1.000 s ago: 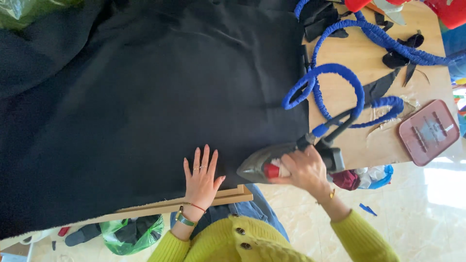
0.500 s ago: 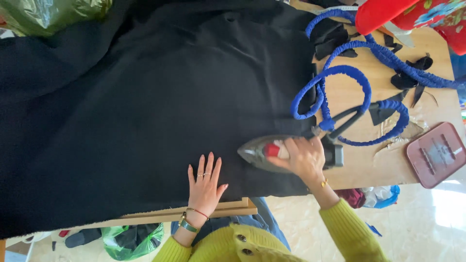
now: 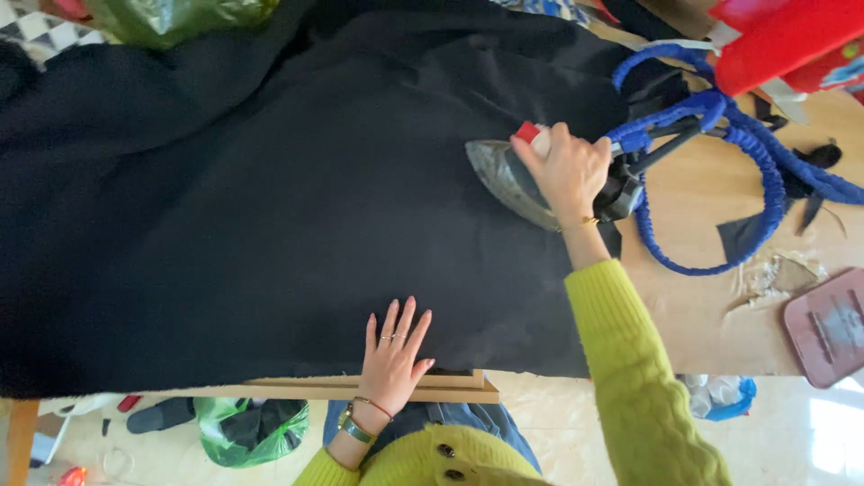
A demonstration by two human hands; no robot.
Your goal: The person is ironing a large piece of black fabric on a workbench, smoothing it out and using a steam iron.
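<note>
Two hands work the large black cloth [image 3: 270, 207] spread over the wooden bench [image 3: 702, 315]: left hand [image 3: 393, 360] flat, fingers spread, right hand [image 3: 567, 171] gripping the grey steam iron [image 3: 504, 175], which risks scorching the cloth if paused.

Tailoring workshop: iron [image 3: 517, 180], black cloth [image 3: 270, 207], fabric scraps [image 3: 742, 236].

At the far right of your wooden surface [image 3: 702, 315] lies a flat, rounded-rectangular maroon case [image 3: 826, 326] bearing a pale label. A red package [image 3: 783, 40] sits at the top right, and a green plastic bag [image 3: 247, 430] rests on the floor.
</note>
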